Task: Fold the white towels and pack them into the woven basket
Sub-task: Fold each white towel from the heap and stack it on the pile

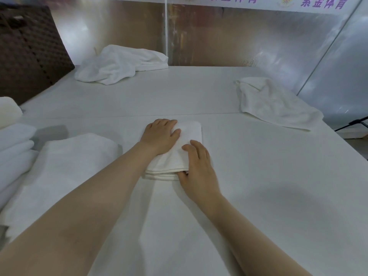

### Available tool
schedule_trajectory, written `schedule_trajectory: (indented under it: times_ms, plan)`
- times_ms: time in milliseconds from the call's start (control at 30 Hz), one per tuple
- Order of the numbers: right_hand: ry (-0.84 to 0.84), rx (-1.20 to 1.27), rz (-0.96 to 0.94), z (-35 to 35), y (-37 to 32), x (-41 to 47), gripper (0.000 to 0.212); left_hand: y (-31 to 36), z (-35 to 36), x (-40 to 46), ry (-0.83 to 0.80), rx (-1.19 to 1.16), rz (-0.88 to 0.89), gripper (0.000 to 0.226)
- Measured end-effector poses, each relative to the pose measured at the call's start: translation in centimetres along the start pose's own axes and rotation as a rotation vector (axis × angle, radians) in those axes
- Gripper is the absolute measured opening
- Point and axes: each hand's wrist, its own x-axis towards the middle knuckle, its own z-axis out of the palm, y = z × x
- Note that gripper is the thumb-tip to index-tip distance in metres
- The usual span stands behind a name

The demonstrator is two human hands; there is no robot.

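The folded towel (179, 152) is soft and light, so it will bend and flop if it is picked up by one corner. I think the best way is to slide one hand under each long side and lift it flat, so the layers stay together. It is not slippery and it will not break.

It lies in the middle of the white table (258, 196), right in front of the person. It is a small, thick, white block with neat layers showing on its near edge.

The left hand (160, 136) lies on top of it, fingers curled over the far left edge. The right hand (196, 166) has its grip clamped on the near right corner, thumb tucked in at the layers.

The woven basket (27, 50) is dark brown and stands at about 10 o'clock. One loose towel (119, 64) lies at 11 o'clock, another loose towel (274, 102) at 2 o'clock. Folded towels in a pile (16, 140) sit at 9 o'clock.
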Motion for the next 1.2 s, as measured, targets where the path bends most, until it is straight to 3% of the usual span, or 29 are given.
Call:
schedule_trajectory:
  times_ms: [200, 333, 567, 733, 833, 900, 1067, 1200]
  plan:
    - [0.08, 0.145, 0.112, -1.6, 1.5, -0.2, 0.054, 0.0, 0.0, -0.2, 0.036, -0.003, -0.035, 0.053]
    - [0.032, 0.276, 0.206, -1.8, 1.8, -0.3, 0.055, -0.1, 0.0, -0.1, 0.053, -0.024, -0.065, 0.053]
    - [-0.106, 0.16, 0.023, -2.6, 3.8, 0.0, 0.058, -0.1, 0.0, -0.3, 0.047, -0.037, -0.083, 0.053]
    - [-0.283, 0.403, 0.144, -4.9, 3.3, 3.6, 0.055, 0.3, -0.2, -0.3, 0.022, 0.015, -0.102, 0.054]
    - [-0.589, 0.615, 0.278, -6.3, 3.4, 8.0, 0.072, 0.6, -0.4, -0.4, 0.012, 0.06, -0.112, 0.054]
    - [-0.694, 0.724, 0.36, -7.4, 3.8, 10.5, 0.064, 0.7, -0.5, -0.5, 0.01, 0.064, -0.118, 0.054]
    - [-0.513, 0.476, 0.531, -6.1, 4.2, 14.2, 0.025, 0.7, -0.8, -0.5, -0.056, 0.082, -0.079, 0.055]
    - [-0.513, 0.241, 0.529, -4.3, 3.8, 15.2, 0.033, 0.3, -2.0, -0.1, -0.145, 0.07, -0.057, 0.053]
